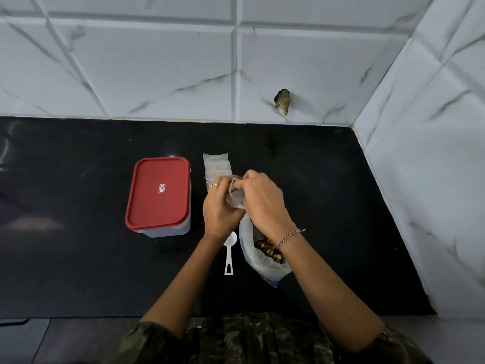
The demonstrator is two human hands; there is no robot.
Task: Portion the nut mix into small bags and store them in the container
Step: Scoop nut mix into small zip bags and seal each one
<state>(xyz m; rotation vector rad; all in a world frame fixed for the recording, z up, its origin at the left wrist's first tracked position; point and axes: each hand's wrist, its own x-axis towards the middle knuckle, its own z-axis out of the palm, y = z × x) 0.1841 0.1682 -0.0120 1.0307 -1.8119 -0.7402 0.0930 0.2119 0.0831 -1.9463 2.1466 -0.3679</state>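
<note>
Both hands meet over the middle of the black counter [78,258], closed on one small clear bag [235,198]. The left hand [219,208], a ring on one finger, has its fingers curled round the bag's left side. The right hand [262,200], a braided thread band at its wrist, pinches the bag's top edge with bent fingertips. The bag looks empty, though much of it is hidden by the fingers.

At 12 o'clock from the hands, partly under them, lies a stack of flat clear bags [216,166], overlapped in a row on the counter. At 6 o'clock a white plastic spoon [230,254] lies flat, bowl toward the hands, handle toward the person. Just beside it, at 5 o'clock and partly under the right wrist, a larger plastic bag [258,261] lies open with the nut mix [266,248] showing inside; blue print at its near end is too small to read.

At 9 o'clock, apart from the hands, stands the container [157,194], a clear rectangular box with its red lid on. A small white sticker [162,188] sits in the lid's middle; its marks look like "61" or "19", but I cannot tell which.

Marbled white tiles [157,74] cover the wall at 12 o'clock and the side wall at 3 o'clock.
</note>
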